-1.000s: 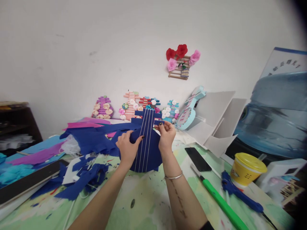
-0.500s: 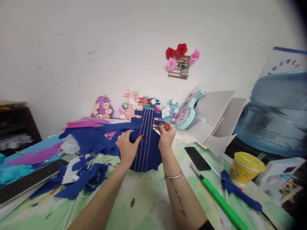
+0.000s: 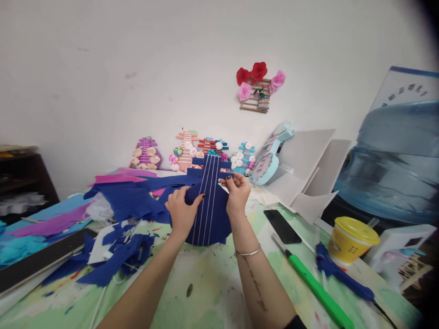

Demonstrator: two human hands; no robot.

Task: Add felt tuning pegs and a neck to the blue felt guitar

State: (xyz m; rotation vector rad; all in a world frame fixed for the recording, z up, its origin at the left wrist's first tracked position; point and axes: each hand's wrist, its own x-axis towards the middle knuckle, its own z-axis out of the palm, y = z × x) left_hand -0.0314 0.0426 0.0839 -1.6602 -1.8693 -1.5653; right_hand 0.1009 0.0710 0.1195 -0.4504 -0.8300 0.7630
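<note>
A dark blue model lute (image 3: 210, 214) with white strings down its front stands upright in the middle of the table. Blue pegs stick out on both sides of its neck. My left hand (image 3: 181, 208) grips the left edge of the body, its thumb lying on the front by the strings. On the right side, my right hand (image 3: 237, 192) pinches the lower right peg (image 3: 224, 175) between thumb and fingers. The lute's back and the fingertips behind it are hidden.
On the right lie a phone (image 3: 282, 226), a green-handled knife (image 3: 315, 285), a blue glue gun (image 3: 343, 274) and a yellow tub (image 3: 355, 240). Blue scraps (image 3: 116, 256) and folded cloth (image 3: 126, 198) spread over the left. Several finished small lutes (image 3: 147, 153) lean against the wall.
</note>
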